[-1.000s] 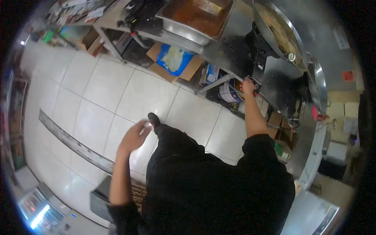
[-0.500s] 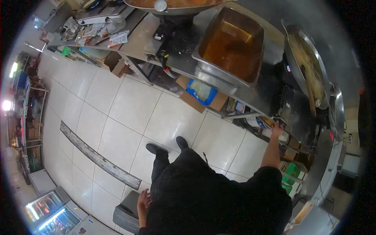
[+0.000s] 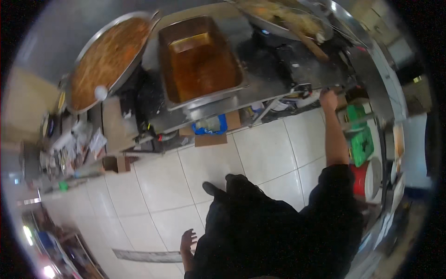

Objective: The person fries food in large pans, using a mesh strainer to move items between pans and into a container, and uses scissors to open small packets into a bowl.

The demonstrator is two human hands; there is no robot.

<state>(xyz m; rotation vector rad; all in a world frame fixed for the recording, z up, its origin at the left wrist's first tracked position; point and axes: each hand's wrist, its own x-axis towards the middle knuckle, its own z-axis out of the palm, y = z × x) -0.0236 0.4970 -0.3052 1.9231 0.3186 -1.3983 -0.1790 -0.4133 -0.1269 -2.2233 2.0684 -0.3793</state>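
My right hand [image 3: 329,98] reaches up to the front edge of the steel counter [image 3: 260,90], below a dark cooking surface; it touches the edge, and whether it grips anything is unclear. My left hand [image 3: 187,242] hangs at my side above the white floor tiles [image 3: 162,186], fingers apart and holding nothing. On the counter sit a deep rectangular steel pan [image 3: 197,60] of brown liquid, a large round pan [image 3: 104,60] of orange-brown food to its left, and a wide wok [image 3: 283,18] of food at the top right.
Boxes and a blue bag [image 3: 211,125] lie under the counter. A cluttered shelf [image 3: 74,149] of small items stands at the left. Green crates [image 3: 362,139] and a red bucket [image 3: 360,179] sit at the right. My dark shoes [image 3: 223,183] stand on the tiles.
The view has swung so the counter and pans fill the top of the picture. My right hand stays at the counter edge. My left hand has dropped down to my side.
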